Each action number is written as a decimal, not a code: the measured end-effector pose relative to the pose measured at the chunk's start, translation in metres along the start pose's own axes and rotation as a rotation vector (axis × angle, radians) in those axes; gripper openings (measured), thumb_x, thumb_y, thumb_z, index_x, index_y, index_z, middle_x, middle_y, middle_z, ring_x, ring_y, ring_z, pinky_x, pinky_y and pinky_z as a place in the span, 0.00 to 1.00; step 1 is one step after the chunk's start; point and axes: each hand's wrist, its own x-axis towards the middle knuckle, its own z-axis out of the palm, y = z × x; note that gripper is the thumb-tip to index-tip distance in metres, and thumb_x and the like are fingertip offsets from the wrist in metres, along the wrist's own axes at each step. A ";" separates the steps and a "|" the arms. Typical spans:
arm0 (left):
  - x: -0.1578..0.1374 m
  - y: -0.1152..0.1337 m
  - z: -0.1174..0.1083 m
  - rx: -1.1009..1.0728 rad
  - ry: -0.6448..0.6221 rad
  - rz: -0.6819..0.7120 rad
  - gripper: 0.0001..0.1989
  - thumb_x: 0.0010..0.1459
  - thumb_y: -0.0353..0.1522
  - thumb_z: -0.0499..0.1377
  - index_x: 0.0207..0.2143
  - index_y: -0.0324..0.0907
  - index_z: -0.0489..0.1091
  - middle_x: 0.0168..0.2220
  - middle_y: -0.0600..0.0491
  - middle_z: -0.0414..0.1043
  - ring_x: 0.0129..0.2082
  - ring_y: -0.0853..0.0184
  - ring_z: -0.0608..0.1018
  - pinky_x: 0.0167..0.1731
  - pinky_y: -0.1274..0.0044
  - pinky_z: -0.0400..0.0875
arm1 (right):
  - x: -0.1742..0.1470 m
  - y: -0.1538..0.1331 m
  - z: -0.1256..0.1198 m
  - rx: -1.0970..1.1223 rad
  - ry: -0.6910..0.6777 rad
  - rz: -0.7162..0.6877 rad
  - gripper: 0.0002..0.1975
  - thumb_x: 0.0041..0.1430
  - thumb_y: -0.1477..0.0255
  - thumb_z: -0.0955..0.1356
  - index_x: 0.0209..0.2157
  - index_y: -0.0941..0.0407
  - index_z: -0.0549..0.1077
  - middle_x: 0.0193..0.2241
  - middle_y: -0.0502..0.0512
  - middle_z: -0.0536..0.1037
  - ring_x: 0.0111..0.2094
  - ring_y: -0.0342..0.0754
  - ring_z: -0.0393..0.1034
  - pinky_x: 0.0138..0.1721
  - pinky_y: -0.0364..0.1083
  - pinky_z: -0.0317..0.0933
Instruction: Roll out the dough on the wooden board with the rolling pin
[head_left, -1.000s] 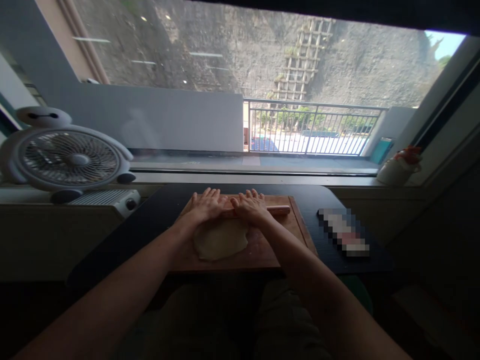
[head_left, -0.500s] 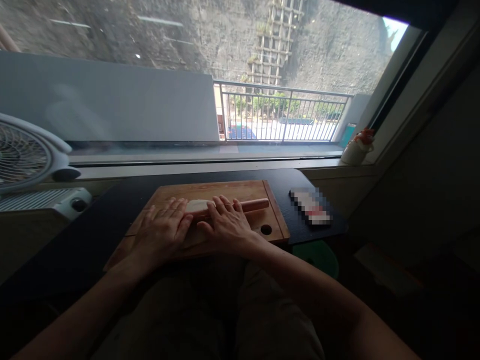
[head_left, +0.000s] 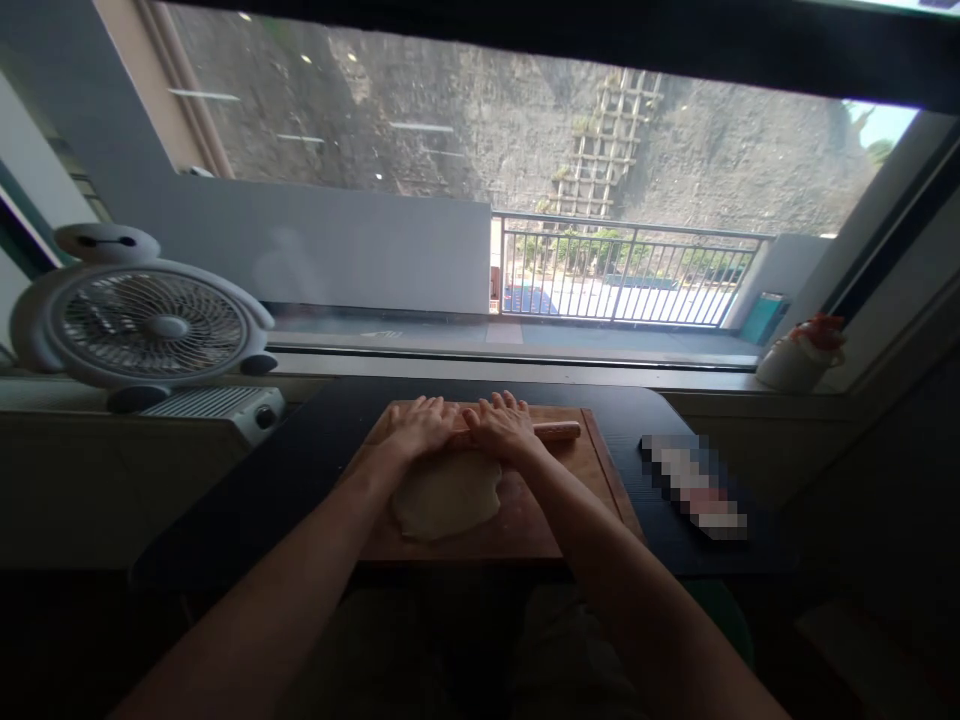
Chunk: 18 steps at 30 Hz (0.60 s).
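Observation:
A wooden rolling pin (head_left: pixel 559 431) lies crosswise near the far side of the wooden cutting board (head_left: pixel 600 470), its right end sticking out. My left hand (head_left: pixel 421 425) rests palm down over the pin's left part, fingers stretched forward. Close beside it, my right hand (head_left: pixel 504 425) lies on the pin too, open and with fingers spread. Both hands press from above rather than wrapping round it. On the near side of the pin, between my forearms, a flat, pale sheet of dough (head_left: pixel 448 497) with an uneven edge lies on the board. The pin's left end is hidden by my left hand.
The board sits on a dark table (head_left: pixel 300 480). To its right lies a flat object (head_left: pixel 694 485), blurred out. A white fan (head_left: pixel 165 325) stands at the left on a pale unit. A white jar (head_left: pixel 795 360) sits on the sill by the window.
My hands and the rolling pin have moved forward over the board, away from me, and the dough sheet now shows behind them. The camera view has shifted up and left.

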 end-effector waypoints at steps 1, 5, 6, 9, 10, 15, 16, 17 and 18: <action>-0.009 0.001 0.001 -0.011 0.015 0.003 0.28 0.61 0.44 0.34 0.57 0.43 0.58 0.60 0.47 0.56 0.60 0.58 0.57 0.56 0.58 0.48 | -0.008 0.000 0.001 0.004 0.025 -0.022 0.30 0.62 0.53 0.47 0.56 0.54 0.60 0.61 0.59 0.53 0.62 0.56 0.39 0.56 0.59 0.37; -0.069 0.009 0.010 -0.016 0.186 0.066 0.28 0.62 0.42 0.35 0.58 0.40 0.55 0.61 0.49 0.53 0.63 0.61 0.50 0.59 0.60 0.38 | -0.067 -0.002 0.005 0.012 0.125 -0.147 0.30 0.62 0.53 0.48 0.58 0.55 0.55 0.61 0.57 0.53 0.62 0.54 0.38 0.58 0.56 0.34; -0.085 0.011 0.012 -0.021 0.238 0.089 0.28 0.62 0.41 0.36 0.59 0.39 0.55 0.61 0.49 0.53 0.63 0.61 0.49 0.60 0.61 0.37 | -0.084 -0.002 0.005 0.007 0.137 -0.178 0.31 0.62 0.53 0.49 0.59 0.56 0.54 0.61 0.57 0.53 0.62 0.53 0.39 0.58 0.56 0.34; -0.120 0.014 0.019 -0.044 0.333 0.127 0.27 0.62 0.40 0.37 0.60 0.39 0.53 0.62 0.50 0.51 0.63 0.62 0.49 0.61 0.63 0.36 | -0.121 -0.001 0.002 -0.019 0.127 -0.259 0.32 0.62 0.53 0.50 0.61 0.57 0.50 0.62 0.59 0.50 0.63 0.53 0.37 0.59 0.55 0.31; -0.124 0.015 0.020 -0.051 0.341 0.130 0.27 0.62 0.40 0.37 0.60 0.39 0.53 0.62 0.50 0.50 0.63 0.62 0.49 0.61 0.63 0.36 | -0.125 0.000 0.001 -0.025 0.108 -0.280 0.32 0.62 0.53 0.50 0.61 0.57 0.49 0.62 0.59 0.50 0.63 0.52 0.37 0.59 0.55 0.31; -0.085 0.014 0.013 -0.088 0.232 0.045 0.29 0.62 0.42 0.36 0.60 0.36 0.52 0.63 0.47 0.48 0.64 0.61 0.46 0.60 0.61 0.33 | -0.079 0.001 0.003 -0.015 0.065 -0.200 0.31 0.62 0.53 0.49 0.59 0.56 0.54 0.61 0.58 0.53 0.62 0.54 0.39 0.58 0.57 0.36; -0.069 0.014 0.009 -0.095 0.191 0.015 0.29 0.62 0.42 0.36 0.60 0.36 0.52 0.63 0.46 0.49 0.64 0.60 0.46 0.60 0.60 0.33 | -0.062 0.001 0.003 -0.014 0.056 -0.150 0.30 0.62 0.53 0.48 0.59 0.55 0.55 0.61 0.59 0.52 0.62 0.55 0.39 0.57 0.58 0.37; -0.053 0.013 0.005 -0.101 0.153 -0.011 0.29 0.62 0.42 0.36 0.59 0.36 0.53 0.62 0.45 0.49 0.63 0.59 0.47 0.59 0.58 0.34 | -0.045 0.000 0.002 -0.015 0.047 -0.100 0.30 0.62 0.53 0.48 0.58 0.55 0.56 0.61 0.60 0.52 0.62 0.56 0.39 0.57 0.59 0.38; -0.037 0.012 0.001 -0.106 0.121 -0.028 0.28 0.62 0.42 0.37 0.59 0.37 0.55 0.62 0.44 0.51 0.63 0.58 0.49 0.59 0.56 0.36 | -0.030 -0.001 0.001 -0.017 0.029 -0.056 0.30 0.62 0.53 0.48 0.57 0.54 0.57 0.61 0.60 0.53 0.62 0.57 0.40 0.56 0.60 0.39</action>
